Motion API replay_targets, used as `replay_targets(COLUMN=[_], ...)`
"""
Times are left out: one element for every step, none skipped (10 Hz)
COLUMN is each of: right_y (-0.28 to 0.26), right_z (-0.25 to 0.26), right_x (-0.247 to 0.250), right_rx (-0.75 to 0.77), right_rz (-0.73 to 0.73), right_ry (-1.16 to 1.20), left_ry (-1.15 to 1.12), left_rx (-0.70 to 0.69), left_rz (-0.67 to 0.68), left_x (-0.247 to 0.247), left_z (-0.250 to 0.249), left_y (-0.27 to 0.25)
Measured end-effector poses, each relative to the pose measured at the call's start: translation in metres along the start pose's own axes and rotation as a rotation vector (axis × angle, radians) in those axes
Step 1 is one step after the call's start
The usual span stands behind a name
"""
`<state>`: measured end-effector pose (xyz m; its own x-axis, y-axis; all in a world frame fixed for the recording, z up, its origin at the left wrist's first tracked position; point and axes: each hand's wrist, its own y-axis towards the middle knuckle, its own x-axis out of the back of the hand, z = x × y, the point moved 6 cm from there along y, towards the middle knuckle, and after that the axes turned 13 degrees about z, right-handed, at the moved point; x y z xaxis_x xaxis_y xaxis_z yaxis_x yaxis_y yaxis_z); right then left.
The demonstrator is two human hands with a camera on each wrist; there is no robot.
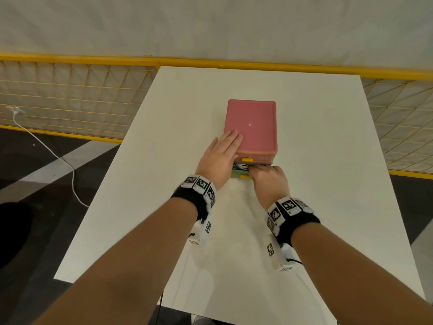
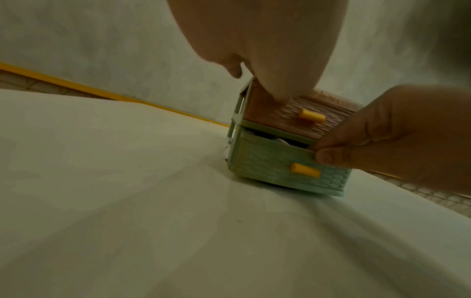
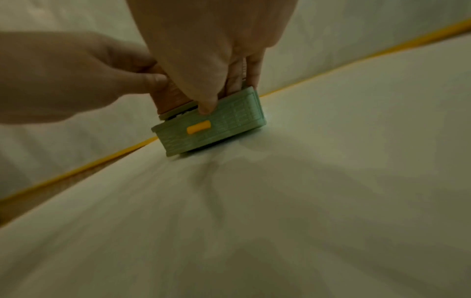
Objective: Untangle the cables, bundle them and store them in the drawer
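From the head view, a small plastic drawer box [image 1: 250, 127] with a smooth pink top sits on the flat white desk [image 1: 328, 184]. The left hand [image 1: 220, 158] lies flat on the box top, fingers straight. The right hand [image 1: 269, 181] curls over the green bottom drawer [image 1: 236, 175], which stands slightly out; coiled cables [image 1: 242, 166] show in the gap.

In the left wrist view, the drawer's [image 2: 285, 167] front is moulded like brickwork with a stubby yellow handle [image 2: 305, 170]; the right hand [image 2: 397, 139] pinches its top edge.

In the right wrist view, the right hand's [image 3: 211, 54] thumb presses the drawer front [image 3: 216, 129], fingers hooked behind.
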<state>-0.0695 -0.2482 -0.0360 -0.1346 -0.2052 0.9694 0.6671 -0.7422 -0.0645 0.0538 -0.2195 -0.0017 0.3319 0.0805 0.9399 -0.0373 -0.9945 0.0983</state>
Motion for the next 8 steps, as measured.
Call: replay_targets(right_y=[-0.013,-0.029,-0.025,-0.009,0.003,0.004,0.002,0.002], right_z=[-0.009,-0.022,-0.026,-0.028,-0.032,-0.034,-0.030,-0.030], right_x=[0.004,-0.003,-0.011,-0.014,-0.013,-0.017,-0.008,0.009], right_rx=[-0.047,-0.252,-0.383,-0.487,-0.607,-0.558,-0.496,-0.445], right_rz=[-0.206,-0.347,-0.367,-0.388,-0.400,-0.342,-0.298,-0.311], right_ry=[0.229,0.411,0.534,0.568,0.562,0.554,0.569,0.561], left_ry=[-0.084,-0.110,-0.120,-0.137,-0.135,-0.140,-0.162,-0.316], left_rx=[0.018,0.022,0.022,0.030,0.025,0.031,0.026,0.055], left_rz=[0.048,0.024,0.011,0.016,0.018,0.026,0.054,0.054], left_x=[-0.003,-0.003,-0.004,-0.005,-0.003,-0.005,-0.002,0.008], left_z=[0.006,0.006,0.007,0.010,0.010,0.011,0.008,0.014], left_y=[0.003,0.002,0.003,0.002,0.004,0.002,0.004,-0.002])
